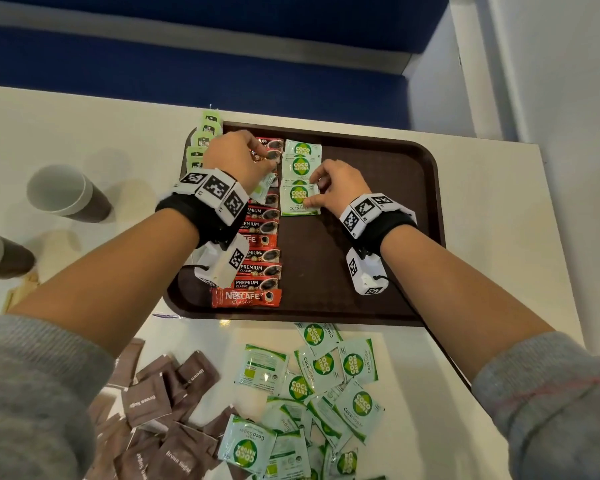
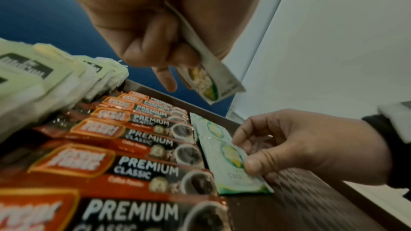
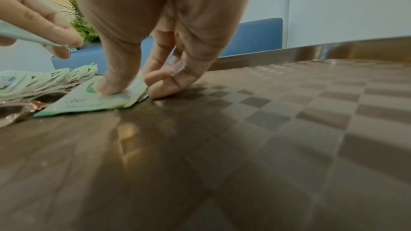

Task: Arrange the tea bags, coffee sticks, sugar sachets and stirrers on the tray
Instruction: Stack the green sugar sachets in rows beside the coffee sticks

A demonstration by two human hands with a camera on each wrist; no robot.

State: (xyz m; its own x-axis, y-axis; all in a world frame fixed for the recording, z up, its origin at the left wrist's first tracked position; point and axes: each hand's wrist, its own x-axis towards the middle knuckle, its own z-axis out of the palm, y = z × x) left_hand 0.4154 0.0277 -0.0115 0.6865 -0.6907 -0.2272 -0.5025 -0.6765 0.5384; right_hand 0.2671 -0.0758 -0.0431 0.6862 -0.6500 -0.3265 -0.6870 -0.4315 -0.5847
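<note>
Right hand (image 1: 340, 188): thumb and fingertips curled, pinching the nearest coco sugar sachet (image 1: 299, 199) flat against the tray (image 1: 361, 258). Left hand (image 1: 238, 157): closed around a spare sachet (image 2: 209, 78), above the coffee sticks (image 1: 258, 254) lying beside the right hand. Sachets judged light, limp, slippery; best taken by an edge.

— What is obscured?
— My left hand (image 1: 238, 157) covers the upper coffee sticks (image 1: 261, 216); the tea bags' (image 1: 201, 142) print is unreadable.
— Cut off?
— Cups (image 1: 0, 252) at the frame's left edge.
</note>
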